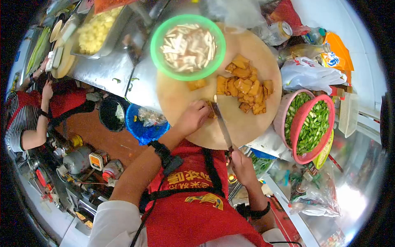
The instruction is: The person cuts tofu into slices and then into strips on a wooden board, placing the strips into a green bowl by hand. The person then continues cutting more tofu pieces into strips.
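Note:
My right hand (242, 164) is closed round the handle of a knife (223, 126), whose blade reaches up over the round cutting board (181, 119). The fingers of my left hand (193, 118) are curled on a small brown piece (212, 111) beside the blade. To the right on the board lies a pile of brown cut pieces (247, 86). One flat brown piece (196, 84) rests alone below the green basket (153, 49), which holds pale strips and stands at the board's upper left.
Pink (279, 119) and red (293, 138) baskets of sliced green vegetables stand right of the board, below a plastic bag (310, 74). At upper left is a metal tray (108, 46) of yellow cubes. Another person (31, 119) works at far left. Blue-lined (133, 131) and black (108, 123) bins stand below the counter.

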